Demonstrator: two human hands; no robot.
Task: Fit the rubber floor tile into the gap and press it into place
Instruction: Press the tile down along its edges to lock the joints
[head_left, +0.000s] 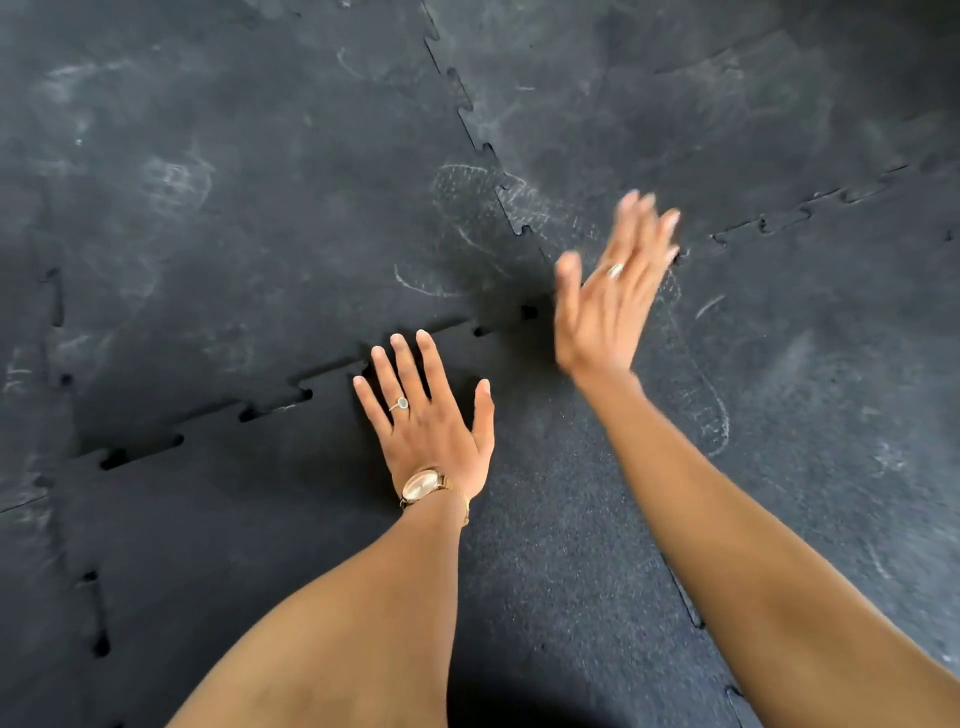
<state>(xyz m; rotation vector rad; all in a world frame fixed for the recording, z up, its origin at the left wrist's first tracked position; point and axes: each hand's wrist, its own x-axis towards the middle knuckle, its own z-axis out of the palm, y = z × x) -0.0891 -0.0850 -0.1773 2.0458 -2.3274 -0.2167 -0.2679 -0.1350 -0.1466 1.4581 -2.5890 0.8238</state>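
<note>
A black rubber floor tile (545, 519) with jigsaw edges lies in the gap between the neighbouring tiles. Its far edge (291, 400) sits slightly raised, with dark slits along the interlocking teeth. My left hand (428, 421) lies flat on the tile near that far edge, fingers spread, a watch on the wrist. My right hand (610, 291) is lifted above the tile's far right corner, fingers open and blurred by motion, holding nothing.
Dusty black tiles (234, 182) surround the gap, marked with pale shoe prints (467, 218). A toothed seam (467, 114) runs away from the corner, another seam (810, 213) goes off to the right. The left seam (96, 613) shows small gaps.
</note>
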